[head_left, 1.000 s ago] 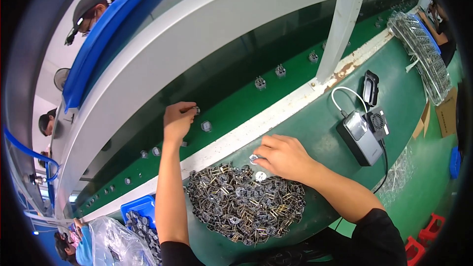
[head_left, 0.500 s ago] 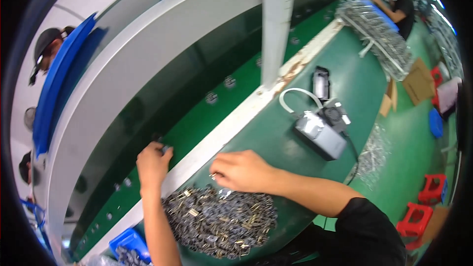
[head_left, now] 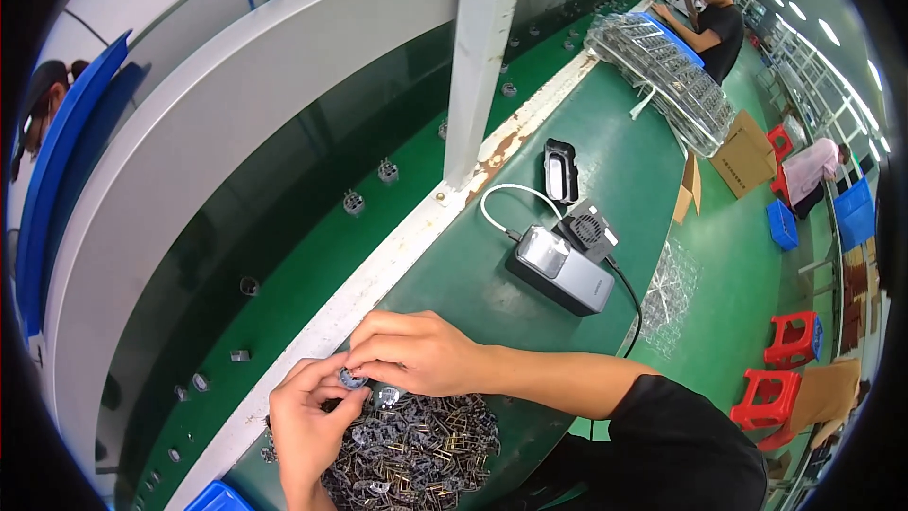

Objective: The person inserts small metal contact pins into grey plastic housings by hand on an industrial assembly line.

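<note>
My left hand [head_left: 312, 416] grips a small round grey plastic part [head_left: 352, 379] between thumb and fingers, just above the near end of the green table. From the right my right hand [head_left: 421, 355] reaches over, its fingertips pinched together against that part. Whatever those fingertips hold is hidden. Directly under both hands spreads a heap of small dark parts with brass-coloured metal pieces [head_left: 426, 449]. A shiny round piece [head_left: 388, 396] rests at the heap's upper edge.
Left of a white ledge [head_left: 378, 265] runs a green belt carrying round parts [head_left: 354, 202]. A grey power device [head_left: 560, 270], cable and black case [head_left: 561, 170] stand on the table. Beyond lie bagged trays [head_left: 662, 76], near a co-worker [head_left: 719, 24]. Red stools [head_left: 793, 341] stand right.
My left hand has come back from over the belt to the heap with the round part. My right hand has moved left to meet it. The view has shifted.
</note>
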Available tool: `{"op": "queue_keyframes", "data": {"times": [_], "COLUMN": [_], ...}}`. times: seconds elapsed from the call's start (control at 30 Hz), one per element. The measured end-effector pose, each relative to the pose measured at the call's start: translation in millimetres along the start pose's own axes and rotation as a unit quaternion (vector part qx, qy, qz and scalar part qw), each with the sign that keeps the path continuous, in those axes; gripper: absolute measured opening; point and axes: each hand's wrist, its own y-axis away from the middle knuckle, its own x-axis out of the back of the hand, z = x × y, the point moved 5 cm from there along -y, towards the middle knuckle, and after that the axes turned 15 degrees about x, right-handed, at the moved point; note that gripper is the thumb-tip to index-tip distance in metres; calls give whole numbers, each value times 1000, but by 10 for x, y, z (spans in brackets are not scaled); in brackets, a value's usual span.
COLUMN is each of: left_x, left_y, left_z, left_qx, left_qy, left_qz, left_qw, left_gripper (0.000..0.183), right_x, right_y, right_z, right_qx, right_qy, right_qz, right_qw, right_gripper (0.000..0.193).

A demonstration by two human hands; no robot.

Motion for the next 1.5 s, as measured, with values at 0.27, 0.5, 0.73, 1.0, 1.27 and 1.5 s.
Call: {"op": "queue_keyframes", "data": {"times": [0.27, 0.5, 0.73, 1.0, 1.27, 1.5], "left_x": [-53, 8, -72, -105, -134, -85], "left_y": [-20, -34, -55, -67, -85, -46], "left_z": [-98, 3, 53, 62, 36, -1], "left_qx": [-33, -40, -68, -71, -82, -111], "left_qy": [68, 12, 50, 3, 8, 12], "left_qz": [-20, -3, -42, -41, -59, -64], "left_qw": [997, 999, 996, 997, 995, 992], "left_gripper": [45, 45, 46, 46, 46, 45], "right_x": [-38, 40, 131, 119, 68, -8], "right_y": [4, -27, -60, -89, -20, 7], "right_z": [-35, -27, -74, -111, -125, -90], "right_qx": [-6, 6, 4, 31, 26, -10], "right_qy": [-5, 19, 64, 97, 105, 61], "right_qz": [-24, 37, -1, -11, 17, 23], "right_qw": [1000, 999, 998, 995, 994, 998], "right_gripper": [8, 20, 22, 20, 24, 21]}}
